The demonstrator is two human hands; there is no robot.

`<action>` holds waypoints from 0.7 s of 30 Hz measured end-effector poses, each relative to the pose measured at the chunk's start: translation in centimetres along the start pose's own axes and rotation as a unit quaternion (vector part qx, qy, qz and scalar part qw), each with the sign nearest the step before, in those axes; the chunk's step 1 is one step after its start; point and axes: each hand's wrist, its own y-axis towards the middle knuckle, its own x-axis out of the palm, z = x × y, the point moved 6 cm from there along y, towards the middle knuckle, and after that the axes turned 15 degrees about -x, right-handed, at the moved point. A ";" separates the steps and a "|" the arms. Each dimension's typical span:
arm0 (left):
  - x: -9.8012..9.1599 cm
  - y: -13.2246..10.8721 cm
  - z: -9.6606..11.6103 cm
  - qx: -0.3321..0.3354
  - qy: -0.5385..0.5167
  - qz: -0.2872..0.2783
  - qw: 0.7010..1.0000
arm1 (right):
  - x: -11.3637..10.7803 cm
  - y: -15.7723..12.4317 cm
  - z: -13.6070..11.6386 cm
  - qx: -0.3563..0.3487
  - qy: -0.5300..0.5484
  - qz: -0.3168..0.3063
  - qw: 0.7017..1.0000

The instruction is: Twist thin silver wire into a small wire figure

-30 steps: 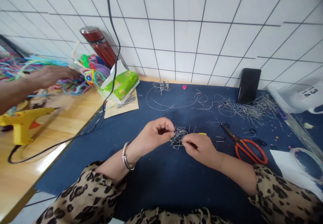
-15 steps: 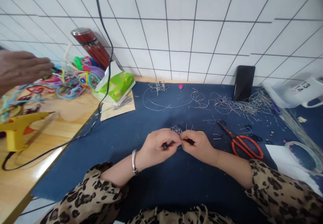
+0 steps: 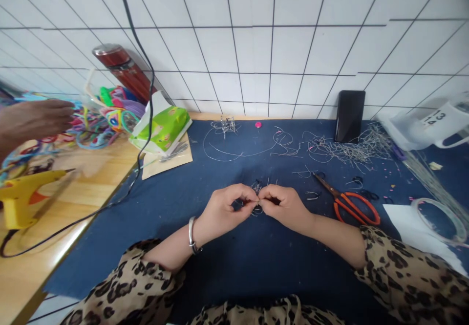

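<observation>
My left hand [image 3: 229,210] and my right hand [image 3: 287,210] meet over the dark blue mat [image 3: 242,266], thumb and forefinger of each pinched together. Between the fingertips is a small tangle of thin wire [image 3: 256,186], partly hidden by the fingers. Loops of it stick out above and below the pinch. Just right of my right hand lie short bent wire pieces [image 3: 312,195]. Beyond them rest orange-handled scissors [image 3: 353,207], blades pointing away to the left. A small wire frame [image 3: 228,125] stands at the mat's far edge with a long loose wire around it.
A heap of wire [image 3: 355,146] lies before a leaning black phone [image 3: 350,116]. To the right are a white mug [image 3: 445,122] and a tape roll [image 3: 415,207]. Leftward are a tissue pack [image 3: 164,129], a yellow glue gun [image 3: 22,198], its black cord, and another person's hand [image 3: 36,119].
The view has shifted slightly. My hands stay pinched together, with a wire loop now showing below the fingertips. The other person's hand at left has lowered a little.
</observation>
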 end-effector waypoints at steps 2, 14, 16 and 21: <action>-0.1 -0.1 0.0 -0.005 0.005 0.019 1.000 | -0.1 0.0 0.0 0.010 0.000 -0.001 1.000; 0.5 0.2 -1.6 -0.108 -0.162 0.006 0.981 | 0.0 0.0 0.1 0.059 0.069 -0.008 0.996; 0.6 0.3 -1.6 -0.122 -0.188 -0.015 0.974 | 0.0 0.0 0.1 0.061 0.072 -0.007 0.996; 0.7 0.4 -1.4 -0.145 -0.226 -0.052 0.962 | 0.1 0.0 -0.2 0.061 0.059 -0.012 0.996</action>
